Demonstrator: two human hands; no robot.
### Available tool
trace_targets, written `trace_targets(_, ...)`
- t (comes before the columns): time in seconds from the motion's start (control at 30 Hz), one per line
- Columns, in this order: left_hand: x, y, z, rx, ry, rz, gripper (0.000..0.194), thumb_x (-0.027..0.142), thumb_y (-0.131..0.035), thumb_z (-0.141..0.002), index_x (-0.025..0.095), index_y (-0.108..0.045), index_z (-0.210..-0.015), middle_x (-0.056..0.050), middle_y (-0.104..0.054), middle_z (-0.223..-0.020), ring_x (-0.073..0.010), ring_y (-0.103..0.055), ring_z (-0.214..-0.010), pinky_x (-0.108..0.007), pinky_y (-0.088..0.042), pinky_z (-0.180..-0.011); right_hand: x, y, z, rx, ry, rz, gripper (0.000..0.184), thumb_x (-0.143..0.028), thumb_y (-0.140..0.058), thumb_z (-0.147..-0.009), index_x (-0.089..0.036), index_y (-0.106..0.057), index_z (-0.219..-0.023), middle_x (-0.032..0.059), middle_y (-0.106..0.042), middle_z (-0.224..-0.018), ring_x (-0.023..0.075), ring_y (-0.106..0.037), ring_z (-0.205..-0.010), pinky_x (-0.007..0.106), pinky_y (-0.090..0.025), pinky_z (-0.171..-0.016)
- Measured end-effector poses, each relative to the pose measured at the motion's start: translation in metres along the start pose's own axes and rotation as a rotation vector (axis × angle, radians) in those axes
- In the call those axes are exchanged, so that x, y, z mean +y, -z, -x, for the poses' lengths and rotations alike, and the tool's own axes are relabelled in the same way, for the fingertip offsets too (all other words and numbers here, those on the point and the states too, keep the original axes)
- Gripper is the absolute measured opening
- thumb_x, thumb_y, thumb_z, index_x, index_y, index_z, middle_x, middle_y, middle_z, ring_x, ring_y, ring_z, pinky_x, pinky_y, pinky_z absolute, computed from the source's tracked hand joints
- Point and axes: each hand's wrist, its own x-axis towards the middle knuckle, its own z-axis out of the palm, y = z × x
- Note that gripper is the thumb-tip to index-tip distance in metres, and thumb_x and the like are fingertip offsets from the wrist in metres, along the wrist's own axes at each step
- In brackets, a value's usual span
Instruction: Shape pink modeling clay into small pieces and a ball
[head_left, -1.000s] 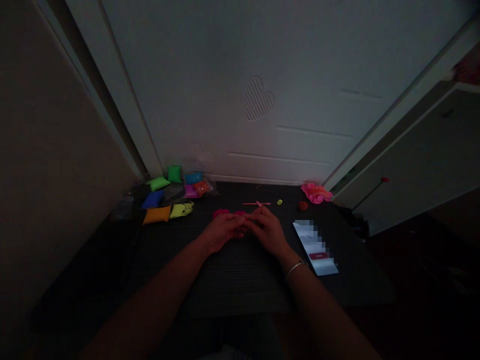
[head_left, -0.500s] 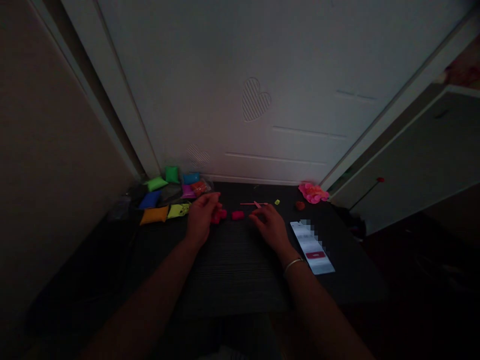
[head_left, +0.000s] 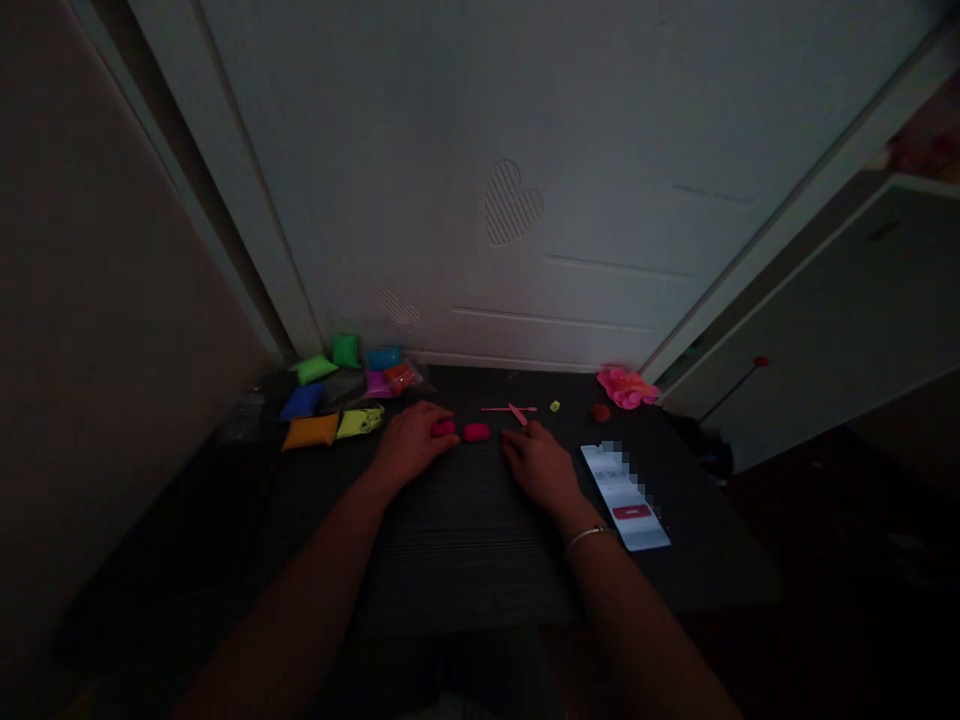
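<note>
My left hand (head_left: 414, 440) rests low on the dark table, thumb and fingers closed around a bright pink lump of clay (head_left: 442, 428). Just right of it, apart from both hands, lies a second pink lump of clay (head_left: 475, 432). My right hand (head_left: 541, 466) is down on the table with its fingers curled together; dim light hides what, if anything, is under the fingertips. Beyond those fingers, a pink flat modelling tool (head_left: 517, 413) lies across a thin pink stick (head_left: 499, 409). A bracelet circles my right wrist.
Coloured clay packets, including an orange one (head_left: 310, 432) and a blue one (head_left: 302, 401), lie at the left back. A lit phone (head_left: 626, 498) is right of my right hand. Behind it are a reddish ball (head_left: 599, 412), a yellow bit (head_left: 555, 406) and pink petals (head_left: 628, 388).
My left hand has come down and its fingers have turned flatter over the pink clay. My right hand has lowered slightly, uncovering more of the pink tools.
</note>
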Motion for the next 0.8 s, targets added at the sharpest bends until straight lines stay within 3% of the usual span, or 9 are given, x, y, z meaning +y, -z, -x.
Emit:
trace_targets(0.1, -0.002, 0.000, 0.001, -0.015, -0.012, -0.011, 0.027, 0.032, -0.062, -0.067, 0.023, -0.067, -0.092, -0.005, -0.063, -0.097, -0.0232, -0.056, -0.088, -0.032, -0.039, -0.082, 0.003, 0.002, -0.001, -0.016, -0.007, -0.037, 0.036, -0.030, -0.041, -0.085, -0.022, -0.052, -0.118, 0.0077, -0.054, -0.106, 0.0190, -0.054, -0.094, 0.028, -0.042, -0.073)
trace_targets(0.23, 0.001, 0.002, 0.000, 0.080, 0.009, 0.004, 0.031, 0.035, -0.056, -0.073, 0.021, -0.064, -0.099, -0.006, -0.062, -0.100, -0.0230, -0.056, -0.089, -0.032, -0.039, -0.081, 0.007, 0.005, -0.003, -0.014, -0.057, -0.058, 0.035, -0.027, -0.039, -0.085, -0.023, -0.054, -0.116, 0.0061, -0.056, -0.101, 0.0171, -0.056, -0.087, 0.027, -0.041, -0.071)
trace_targets(0.5, 0.003, -0.002, 0.001, 0.107, 0.066, 0.036, 0.026, 0.027, -0.059, -0.069, 0.021, -0.063, -0.094, -0.006, -0.062, -0.093, -0.0217, -0.056, -0.083, -0.032, -0.040, -0.078, 0.002, 0.008, -0.009, 0.076, -0.069, -0.021, 0.029, -0.031, -0.043, -0.085, -0.023, -0.059, -0.108, 0.0067, -0.055, -0.106, 0.0177, -0.055, -0.092, 0.027, -0.042, -0.074)
trace_targets(0.63, 0.003, -0.004, 0.002, 0.091, 0.091, 0.059, 0.025, 0.028, -0.060, -0.068, 0.021, -0.062, -0.092, -0.006, -0.062, -0.090, -0.0212, -0.056, -0.079, -0.032, -0.040, -0.075, 0.000, 0.009, -0.014, 0.001, -0.025, 0.037, 0.025, -0.033, -0.047, -0.083, -0.024, -0.062, -0.102, 0.0056, -0.055, -0.109, 0.0192, -0.056, -0.095, 0.028, -0.043, -0.073)
trace_targets(0.8, 0.005, -0.004, 0.002, 0.127, 0.088, 0.123, 0.022, 0.026, -0.063, -0.066, 0.022, -0.063, -0.087, -0.005, -0.061, -0.087, -0.0207, -0.056, -0.080, -0.032, -0.040, -0.078, -0.002, 0.009, -0.018, -0.058, -0.024, 0.079, 0.026, -0.031, -0.041, -0.087, -0.020, -0.065, -0.092, 0.0070, -0.060, -0.099, 0.0180, -0.058, -0.086, 0.027, -0.042, -0.071)
